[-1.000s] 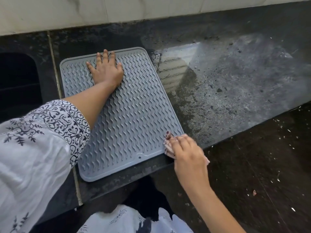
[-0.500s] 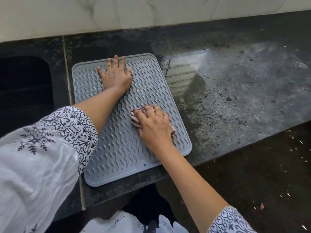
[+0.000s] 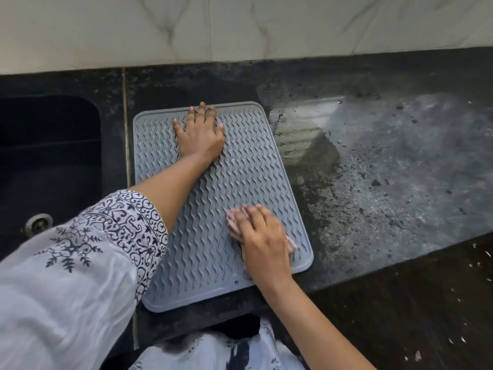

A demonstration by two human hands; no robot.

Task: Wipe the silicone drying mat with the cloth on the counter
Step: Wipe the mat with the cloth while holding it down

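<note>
A grey silicone drying mat (image 3: 248,166) with wavy ridges lies on the black counter (image 3: 373,169). My left hand (image 3: 200,136) presses flat on the mat's far end, fingers spread. My right hand (image 3: 262,236) holds a bunched pinkish cloth (image 3: 232,222) and presses it onto the mat near its near right corner. Most of the cloth is hidden under that hand; only its edges show on both sides.
A dark sink (image 3: 48,156) with a metal drain (image 3: 38,224) sits left of the mat. Right of the mat the counter is wet and speckled with dirt. A pale tiled wall (image 3: 240,28) runs along the back. The counter's front edge passes just below the mat.
My right hand brought the cloth from the mat's near edge up to its middle, then back toward the near right corner. My left hand stayed pressed on the far end.
</note>
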